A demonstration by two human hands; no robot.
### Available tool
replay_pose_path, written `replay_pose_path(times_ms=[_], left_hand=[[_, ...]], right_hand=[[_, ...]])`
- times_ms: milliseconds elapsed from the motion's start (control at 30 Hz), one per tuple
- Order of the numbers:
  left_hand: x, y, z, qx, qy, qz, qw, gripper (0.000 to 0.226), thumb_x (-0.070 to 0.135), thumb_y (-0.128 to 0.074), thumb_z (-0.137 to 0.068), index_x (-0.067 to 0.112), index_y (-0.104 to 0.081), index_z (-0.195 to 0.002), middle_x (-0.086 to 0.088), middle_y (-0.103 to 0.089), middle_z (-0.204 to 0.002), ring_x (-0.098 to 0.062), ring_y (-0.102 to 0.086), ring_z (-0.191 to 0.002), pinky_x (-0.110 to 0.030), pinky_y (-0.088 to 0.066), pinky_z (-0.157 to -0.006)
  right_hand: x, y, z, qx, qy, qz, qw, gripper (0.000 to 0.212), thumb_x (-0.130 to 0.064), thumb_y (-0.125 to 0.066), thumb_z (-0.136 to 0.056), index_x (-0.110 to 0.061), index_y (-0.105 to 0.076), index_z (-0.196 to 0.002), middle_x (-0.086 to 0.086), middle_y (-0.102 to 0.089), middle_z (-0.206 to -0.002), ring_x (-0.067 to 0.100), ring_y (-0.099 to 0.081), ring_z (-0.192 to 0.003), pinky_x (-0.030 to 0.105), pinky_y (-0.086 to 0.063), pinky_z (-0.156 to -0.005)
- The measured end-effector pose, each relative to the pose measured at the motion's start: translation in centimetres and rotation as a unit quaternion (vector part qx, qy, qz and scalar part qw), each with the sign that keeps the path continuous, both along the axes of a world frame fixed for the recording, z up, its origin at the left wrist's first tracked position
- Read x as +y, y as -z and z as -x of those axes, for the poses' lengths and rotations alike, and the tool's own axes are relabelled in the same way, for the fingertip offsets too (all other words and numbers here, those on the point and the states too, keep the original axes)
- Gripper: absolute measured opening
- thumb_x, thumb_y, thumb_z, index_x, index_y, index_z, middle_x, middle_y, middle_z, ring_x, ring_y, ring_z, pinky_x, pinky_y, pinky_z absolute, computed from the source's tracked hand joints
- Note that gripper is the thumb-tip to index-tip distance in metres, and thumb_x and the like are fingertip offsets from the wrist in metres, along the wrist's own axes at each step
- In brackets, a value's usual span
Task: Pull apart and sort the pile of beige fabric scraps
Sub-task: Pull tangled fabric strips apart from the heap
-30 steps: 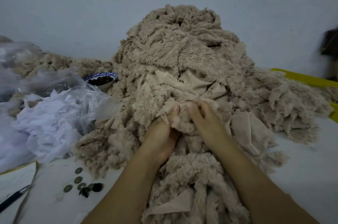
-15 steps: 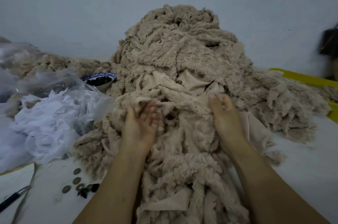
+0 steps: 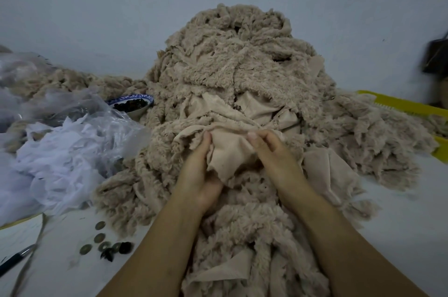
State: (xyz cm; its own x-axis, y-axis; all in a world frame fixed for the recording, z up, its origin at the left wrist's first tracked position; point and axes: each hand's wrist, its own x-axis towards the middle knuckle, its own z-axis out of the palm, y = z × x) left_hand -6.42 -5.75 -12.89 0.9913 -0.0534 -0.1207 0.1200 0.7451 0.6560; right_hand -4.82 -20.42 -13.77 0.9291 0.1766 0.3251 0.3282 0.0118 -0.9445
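A tall pile of beige fleece scraps (image 3: 242,73) rises against the wall and spreads toward me over the white table. At its near foot, both hands hold one smooth-backed beige scrap (image 3: 229,153). My left hand (image 3: 200,173) grips the scrap's left edge, thumb on top. My right hand (image 3: 274,153) pinches its right edge with curled fingers. More fleecy scraps (image 3: 242,236) lie between my forearms.
A clear plastic bag with white scraps (image 3: 60,158) lies at the left. Behind it stands a blue-rimmed bowl of dark pieces (image 3: 132,104). Coins and dark buttons (image 3: 106,243) and a pen (image 3: 14,260) lie front left. A yellow tray (image 3: 402,105) sits at the right.
Half a second ago my hands were spread apart on the pile; they have come together and taken hold of one smooth-backed scrap at the pile's foot.
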Motion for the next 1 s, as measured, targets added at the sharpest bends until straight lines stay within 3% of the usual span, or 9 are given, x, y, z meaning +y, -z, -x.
replay_pose_path(times_ms=[67,167,233,300,400,533,633,767,1000], left_hand=[[0.6,-0.1,0.0,-0.015,0.008,0.06,0.998,0.049,0.04,-0.044,-0.101,0.002,-0.062,-0.127,-0.018,-0.07,-0.12,-0.027,-0.072,-0.103,-0.038,-0.06,-0.084],[1.1,-0.1,-0.2,-0.013,-0.007,0.11,0.994,0.05,0.042,-0.04,-0.104,0.004,-0.061,-0.129,-0.016,-0.072,-0.116,-0.028,-0.074,-0.096,-0.041,-0.063,-0.075],[1.8,0.0,-0.3,-0.021,-0.03,0.13,0.991,0.051,0.043,-0.04,-0.105,0.004,-0.059,-0.133,-0.016,-0.072,-0.116,-0.028,-0.074,-0.097,-0.043,-0.061,-0.076],[2.5,0.0,-0.4,-0.045,-0.042,0.161,0.985,0.052,0.042,-0.036,-0.106,0.005,-0.059,-0.133,-0.013,-0.07,-0.123,-0.025,-0.071,-0.107,-0.046,-0.054,-0.091],[3.3,-0.1,-0.7,-0.06,-0.066,0.222,0.971,0.047,0.039,-0.035,-0.107,0.008,-0.061,-0.132,-0.012,-0.069,-0.126,-0.02,-0.072,-0.106,-0.041,-0.052,-0.093],[3.1,0.0,-1.7,-0.03,-0.139,0.23,0.963,0.036,0.025,-0.04,-0.108,0.019,-0.056,-0.139,-0.014,-0.062,-0.137,-0.022,-0.067,-0.114,-0.042,-0.05,-0.103],[2.9,0.1,-1.7,-0.038,-0.14,0.201,0.969,0.032,0.017,-0.045,-0.105,0.014,-0.059,-0.133,-0.015,-0.068,-0.125,-0.014,-0.074,-0.089,-0.039,-0.052,-0.102],[2.4,-0.1,-1.2,-0.044,-0.098,0.11,0.988,0.02,0.016,-0.061,-0.091,0.009,-0.08,-0.089,-0.003,-0.071,-0.084,-0.004,-0.061,-0.058,-0.022,-0.059,-0.064],[3.1,0.4,-1.6,-0.01,-0.187,0.186,0.965,0.018,0.022,-0.048,-0.105,0.014,-0.062,-0.098,0.004,-0.052,-0.055,-0.001,-0.042,-0.039,-0.012,-0.04,-0.042]], right_hand=[[0.0,0.2,0.3,0.014,-0.056,0.082,0.995,0.029,-0.071,-0.054,-0.083,-0.045,-0.064,-0.078,-0.025,-0.062,-0.076,-0.008,-0.059,-0.072,0.008,-0.043,-0.065],[0.0,0.5,0.4,0.014,-0.061,0.176,0.982,0.054,-0.068,-0.058,-0.086,-0.014,-0.063,-0.092,-0.009,-0.054,-0.073,0.005,-0.051,-0.065,0.025,-0.039,-0.061],[-0.3,0.4,0.2,0.011,-0.029,0.185,0.982,0.038,-0.05,-0.061,-0.093,-0.014,-0.056,-0.082,-0.014,-0.044,-0.06,0.004,-0.041,-0.053,0.021,-0.032,-0.051],[-0.9,0.3,-0.1,0.021,-0.026,0.197,0.98,0.023,-0.036,-0.063,-0.095,-0.02,-0.053,-0.082,-0.013,-0.042,-0.06,0.004,-0.036,-0.049,0.017,-0.03,-0.046],[-1.3,0.4,-0.2,0.034,-0.031,0.217,0.975,0.02,-0.022,-0.062,-0.093,-0.02,-0.047,-0.08,-0.012,-0.042,-0.063,0.003,-0.034,-0.048,0.016,-0.03,-0.045],[-1.4,-0.1,-0.2,0.085,0.0,0.051,0.995,0.023,-0.023,-0.056,-0.094,-0.02,-0.049,-0.073,-0.008,-0.051,-0.065,0.009,-0.047,-0.059,0.022,-0.04,-0.055],[-1.7,-0.7,-0.4,0.146,0.023,-0.076,0.986,0.02,-0.028,-0.06,-0.094,-0.009,-0.066,-0.092,0.011,-0.072,-0.086,0.027,-0.068,-0.08,0.037,-0.054,-0.074],[-2.1,-0.7,-0.9,0.163,0.071,-0.168,0.97,0.026,-0.027,-0.058,-0.095,-0.018,-0.064,-0.071,-0.001,-0.067,-0.061,0.013,-0.067,-0.057,0.021,-0.051,-0.048],[-2.9,-0.6,-1.8,0.176,0.191,-0.303,0.917,0.025,-0.028,-0.053,-0.091,-0.021,-0.057,-0.068,0.003,-0.054,-0.061,0.019,-0.055,-0.056,0.027,-0.048,-0.055]])
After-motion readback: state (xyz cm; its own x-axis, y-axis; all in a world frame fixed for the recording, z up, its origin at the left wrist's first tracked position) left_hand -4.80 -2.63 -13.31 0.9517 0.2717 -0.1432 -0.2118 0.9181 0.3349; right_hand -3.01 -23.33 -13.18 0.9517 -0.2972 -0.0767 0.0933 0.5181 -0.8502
